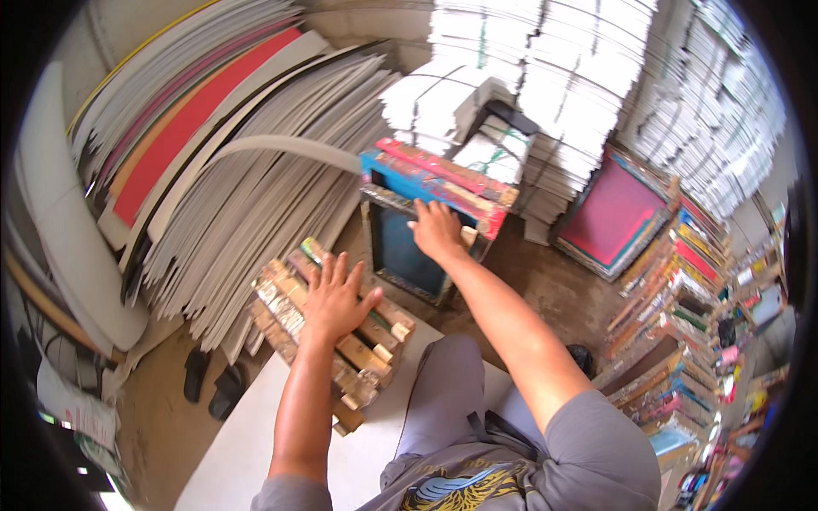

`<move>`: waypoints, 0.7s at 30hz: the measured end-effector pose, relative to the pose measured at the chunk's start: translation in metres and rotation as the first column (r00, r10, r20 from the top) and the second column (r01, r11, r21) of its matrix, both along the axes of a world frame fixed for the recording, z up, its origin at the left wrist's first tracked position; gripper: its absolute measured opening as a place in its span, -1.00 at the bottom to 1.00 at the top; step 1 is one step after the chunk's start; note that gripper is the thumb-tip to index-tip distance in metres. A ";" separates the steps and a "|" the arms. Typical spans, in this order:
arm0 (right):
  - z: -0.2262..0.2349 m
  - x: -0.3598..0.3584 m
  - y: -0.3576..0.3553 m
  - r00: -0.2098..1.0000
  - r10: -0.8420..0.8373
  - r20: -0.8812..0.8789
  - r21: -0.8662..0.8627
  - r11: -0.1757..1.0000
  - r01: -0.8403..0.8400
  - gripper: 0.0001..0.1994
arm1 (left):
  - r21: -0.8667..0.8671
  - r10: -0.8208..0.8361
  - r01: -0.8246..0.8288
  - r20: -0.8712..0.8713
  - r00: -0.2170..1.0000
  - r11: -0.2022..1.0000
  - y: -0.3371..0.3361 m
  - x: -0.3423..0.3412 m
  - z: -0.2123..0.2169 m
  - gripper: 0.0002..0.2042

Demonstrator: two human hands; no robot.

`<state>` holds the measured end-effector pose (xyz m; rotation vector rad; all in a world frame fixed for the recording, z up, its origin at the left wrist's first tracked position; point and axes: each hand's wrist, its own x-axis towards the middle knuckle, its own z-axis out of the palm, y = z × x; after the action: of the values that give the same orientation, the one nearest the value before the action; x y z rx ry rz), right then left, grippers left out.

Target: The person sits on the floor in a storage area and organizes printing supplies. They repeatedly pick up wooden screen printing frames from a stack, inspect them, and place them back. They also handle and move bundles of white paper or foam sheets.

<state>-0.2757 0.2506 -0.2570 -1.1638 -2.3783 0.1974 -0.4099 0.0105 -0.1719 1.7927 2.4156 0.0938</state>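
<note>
My left hand (332, 302) lies with spread fingers on a bundle of paint-stained wooden frames (288, 298), which stand side by side on a white surface. Ahead and to the right, my right hand (437, 232) reaches over the top bar of a screen-printing frame with dark mesh (394, 243). Its fingers bend over the bar, and the palm covers part of that edge. The frame stands upright, leaning on more frames with blue and red paint (443, 183).
The white tabletop (247, 434) is beside my legs. Grey foam sheets (247, 221) lean at the left. Bundled white stacks (571, 68) rise behind. A pink-mesh screen frame (613, 213) leans at the right, near a row of stored frames (673, 341). Dark sandals (226, 392) lie on the floor.
</note>
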 end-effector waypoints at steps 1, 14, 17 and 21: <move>0.007 -0.001 -0.010 1.000 0.023 -0.018 0.002 1.000 -0.023 -0.45 | 0.016 0.014 -0.014 0.014 1.000 1.000 -0.003 -0.004 -0.004 -0.31; 0.030 0.008 -0.116 0.850 0.432 -0.303 -0.709 0.494 -0.503 -0.16 | 0.105 -0.038 0.026 0.114 0.993 0.994 -0.005 -0.024 -0.017 -0.44; 0.039 0.007 -0.118 0.824 0.458 -0.334 -0.705 0.458 -0.541 -0.16 | 0.037 -0.065 0.058 0.243 0.968 0.998 -0.009 -0.038 -0.003 -0.43; 0.044 0.006 -0.124 0.833 0.512 -0.210 -0.629 0.581 -0.516 -0.26 | -0.013 0.022 -0.022 0.054 0.998 1.000 -0.020 -0.022 0.009 -0.46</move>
<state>-0.2695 0.1262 -0.2126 -0.6475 -2.6568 1.3537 -0.4317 -0.0091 -0.1625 1.7359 2.3936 0.1273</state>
